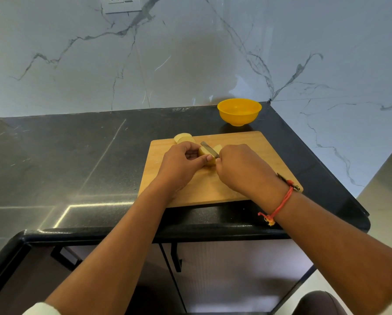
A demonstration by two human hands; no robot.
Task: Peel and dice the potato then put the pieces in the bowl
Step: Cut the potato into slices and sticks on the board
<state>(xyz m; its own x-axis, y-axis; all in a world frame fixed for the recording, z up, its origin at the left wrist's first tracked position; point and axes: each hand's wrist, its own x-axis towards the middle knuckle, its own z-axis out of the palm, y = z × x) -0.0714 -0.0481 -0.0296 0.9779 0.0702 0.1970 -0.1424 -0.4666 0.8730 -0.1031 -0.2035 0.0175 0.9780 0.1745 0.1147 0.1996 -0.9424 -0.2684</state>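
Note:
A peeled potato piece (204, 153) lies on the wooden cutting board (254, 146). My left hand (179, 164) pinches it between thumb and fingers. My right hand (240, 169) grips a knife (209, 149) whose blade rests across the potato; the handle is hidden in the fist. Two cut potato slices (184, 138) lie at the board's far left corner. One more pale piece (218, 147) shows just beyond the blade. The yellow bowl (239, 111) stands behind the board near the wall and looks empty.
The board sits on a black stone counter (77, 155) in a corner of marble walls. A dark tool (289, 181) lies at the board's right edge, partly behind my right wrist. The counter's front edge runs just below the board.

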